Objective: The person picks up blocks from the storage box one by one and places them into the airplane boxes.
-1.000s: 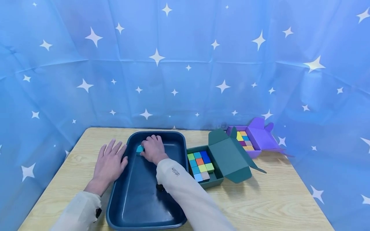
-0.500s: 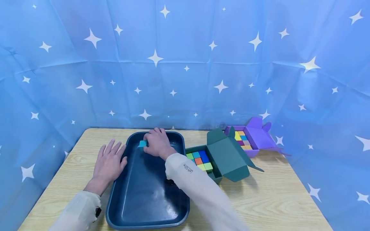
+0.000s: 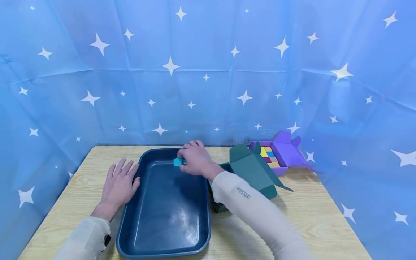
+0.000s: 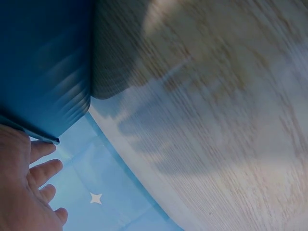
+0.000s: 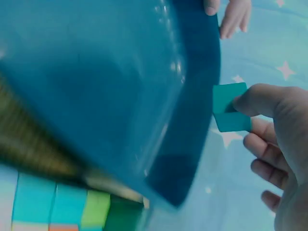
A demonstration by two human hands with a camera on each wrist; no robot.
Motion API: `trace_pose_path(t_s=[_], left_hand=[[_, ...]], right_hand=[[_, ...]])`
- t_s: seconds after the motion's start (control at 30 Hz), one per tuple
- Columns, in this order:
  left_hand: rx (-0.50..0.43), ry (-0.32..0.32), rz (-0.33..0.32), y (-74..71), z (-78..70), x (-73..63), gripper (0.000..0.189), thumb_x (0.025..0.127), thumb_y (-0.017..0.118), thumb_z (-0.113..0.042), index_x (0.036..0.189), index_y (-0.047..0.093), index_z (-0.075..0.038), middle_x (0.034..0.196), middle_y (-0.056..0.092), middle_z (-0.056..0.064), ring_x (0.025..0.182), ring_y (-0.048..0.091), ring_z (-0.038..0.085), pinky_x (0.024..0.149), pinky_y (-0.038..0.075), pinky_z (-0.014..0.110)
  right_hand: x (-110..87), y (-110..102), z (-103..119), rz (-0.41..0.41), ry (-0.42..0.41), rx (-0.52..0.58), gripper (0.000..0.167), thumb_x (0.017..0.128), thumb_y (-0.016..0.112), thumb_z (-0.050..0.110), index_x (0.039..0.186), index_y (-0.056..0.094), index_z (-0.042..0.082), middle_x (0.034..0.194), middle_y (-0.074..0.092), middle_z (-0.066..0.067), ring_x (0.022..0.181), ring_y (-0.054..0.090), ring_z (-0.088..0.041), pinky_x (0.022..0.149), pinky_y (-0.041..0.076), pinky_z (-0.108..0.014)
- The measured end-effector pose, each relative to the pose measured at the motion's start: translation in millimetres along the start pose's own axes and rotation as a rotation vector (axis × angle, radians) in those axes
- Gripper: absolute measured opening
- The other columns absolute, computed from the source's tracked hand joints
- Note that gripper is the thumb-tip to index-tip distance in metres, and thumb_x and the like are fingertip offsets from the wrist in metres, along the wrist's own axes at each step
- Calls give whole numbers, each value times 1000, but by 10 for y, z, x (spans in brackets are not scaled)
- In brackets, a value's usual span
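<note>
My right hand (image 3: 196,159) pinches a teal cube (image 3: 177,162) between thumb and fingers, over the far right part of a dark blue tray (image 3: 162,249). In the right wrist view the thumb lies across the teal cube (image 5: 231,121), which overlaps the scene past the tray's rim (image 5: 192,159). My left hand (image 3: 119,186) rests with spread, straight fingers at the tray's left rim. The left wrist view shows those fingers (image 4: 45,172) beside the tray's outer wall (image 4: 48,72).
Right of the tray stands a green box (image 3: 256,173) with its lid folded back, partly hidden by my right sleeve; colored cubes (image 5: 33,199) lie in it. Behind it is a purple box (image 3: 290,155) holding more cubes. A starry blue curtain (image 3: 208,90) hangs behind the wooden table (image 3: 312,220).
My right hand has lifted the teal cube from the tray's far left and carried it rightward toward the green box. The left hand stays at the rim.
</note>
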State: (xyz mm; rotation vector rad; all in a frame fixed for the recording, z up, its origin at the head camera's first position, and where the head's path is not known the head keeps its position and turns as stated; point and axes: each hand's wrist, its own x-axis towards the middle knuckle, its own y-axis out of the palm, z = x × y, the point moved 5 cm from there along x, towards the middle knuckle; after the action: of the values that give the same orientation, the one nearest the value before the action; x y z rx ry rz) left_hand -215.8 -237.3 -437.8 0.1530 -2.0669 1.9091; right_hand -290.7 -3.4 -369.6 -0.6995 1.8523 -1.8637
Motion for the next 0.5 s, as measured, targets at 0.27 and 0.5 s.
trace_pose_path(t_s=[0.27, 0.5], left_hand=[[-2, 0, -7, 3, 11, -3, 52, 94, 53, -30, 139, 52, -3, 145, 48, 22, 144, 26, 41, 118, 18, 59], [-4, 8, -15, 7, 17, -1, 52, 94, 53, -30, 138, 53, -3, 145, 48, 22, 143, 26, 41, 117, 19, 59]], right_hand=[[-349, -234, -408, 15, -21, 30, 29, 88, 68, 42, 113, 68, 26, 116, 64, 5, 116, 50, -20, 113, 30, -47], [-647, -228, -705, -2, -24, 90, 30, 85, 72, 41, 111, 70, 25, 110, 66, 6, 113, 51, -18, 113, 31, -49]])
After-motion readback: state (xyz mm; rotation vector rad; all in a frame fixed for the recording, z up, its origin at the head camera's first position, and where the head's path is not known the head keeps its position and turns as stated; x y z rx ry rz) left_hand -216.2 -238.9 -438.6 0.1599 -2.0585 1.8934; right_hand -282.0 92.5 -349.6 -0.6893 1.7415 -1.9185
